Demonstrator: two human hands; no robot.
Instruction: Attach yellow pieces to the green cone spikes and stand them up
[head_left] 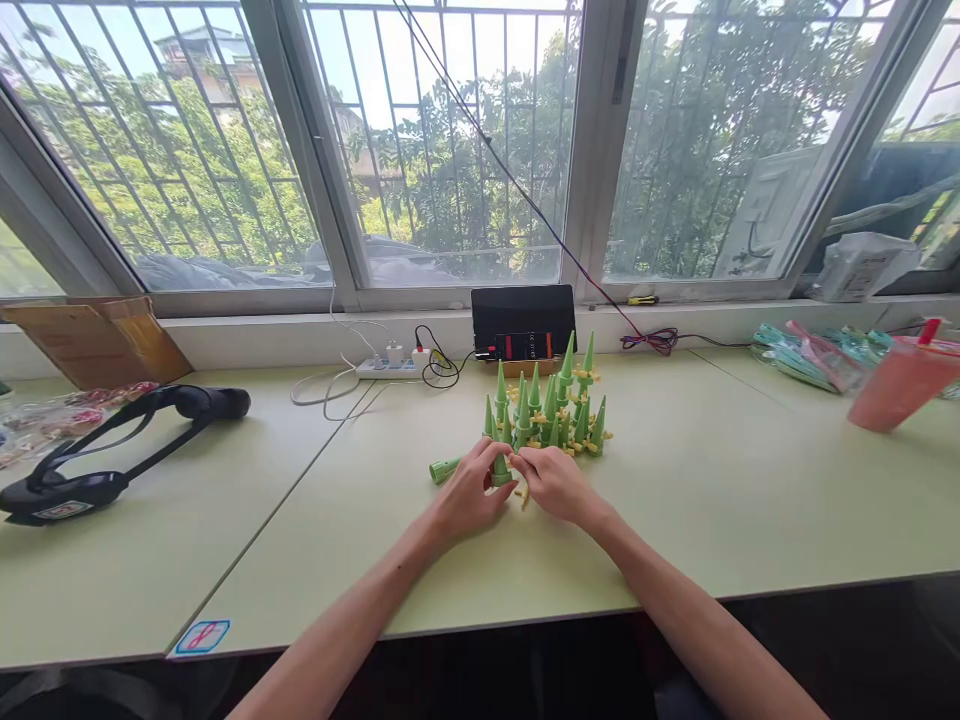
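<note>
The left hand (480,485) was closed around a green spike (501,470), its fingers curled past one side and its thumb low near the base. The spike stood roughly upright, just above or on the tabletop (337,540); actual contact could not be confirmed. The right hand (553,482) was positioned directly beside it, fingers bent inward toward the spike; whether they gripped a small part could not be determined. A yellow piece (523,497) lay below the gap between the hands.

Immediately beyond the hands stood a cluster of similar green spikes (551,402), points upward, with yellow fittings projecting from their lower parts. A green tube (444,469) lay on its side just left of the left hand.

At the rear, a dark tablet (525,303) leaned near the window wall, with a phone (529,346) in front of it. A white power strip (386,370) with plugs inserted was located to the left. A black head strap (64,492) occupied the far left, near a cardboard box (97,340). On the far right, a tilted-looking red cup (896,385) with a straw stood beside plastic packets (799,358).
</note>
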